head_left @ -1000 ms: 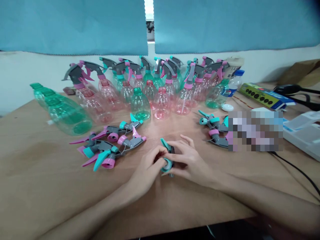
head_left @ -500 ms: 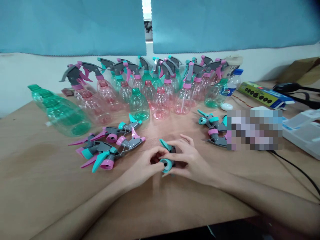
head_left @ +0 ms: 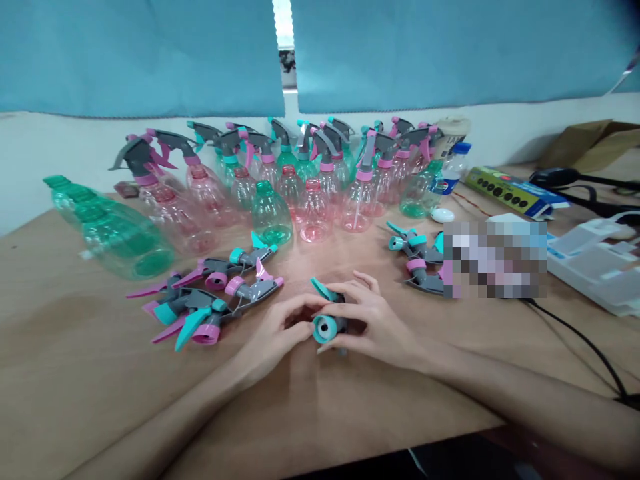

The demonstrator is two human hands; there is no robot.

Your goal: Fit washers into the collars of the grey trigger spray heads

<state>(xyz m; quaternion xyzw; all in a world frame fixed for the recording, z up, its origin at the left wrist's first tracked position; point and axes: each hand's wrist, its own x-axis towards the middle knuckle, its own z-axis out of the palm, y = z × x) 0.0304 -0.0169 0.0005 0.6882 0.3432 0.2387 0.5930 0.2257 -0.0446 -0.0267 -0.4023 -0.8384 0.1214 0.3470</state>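
Both hands meet at the near middle of the brown wooden desk [head_left: 75, 373]. The right hand [head_left: 373, 323] wraps its fingers over a grey plastic spray trigger head with a teal collar [head_left: 327, 320], gripping its body from the right, with the round teal collar facing the camera and a teal lever poking up on the far side. The left hand [head_left: 275, 333] closes in from the left, thumb and fingertips pinching at the collar's edge. The head sits just above the desk surface, between the two palms.

Left of the hands lies a loose cluster of grey trigger heads with pink and teal parts [head_left: 215, 293], flat on the desk. A smaller pile of similar trigger heads [head_left: 417, 257] lies to the right, beside a blurred patch. Further back stands a crowd of clear pink and green plastic spray bottles [head_left: 310, 193], many already capped with triggers, some open-necked. At far left a green clear bottle lies on its side [head_left: 113, 230]. Behind it all hangs a blue curtain [head_left: 150, 53].
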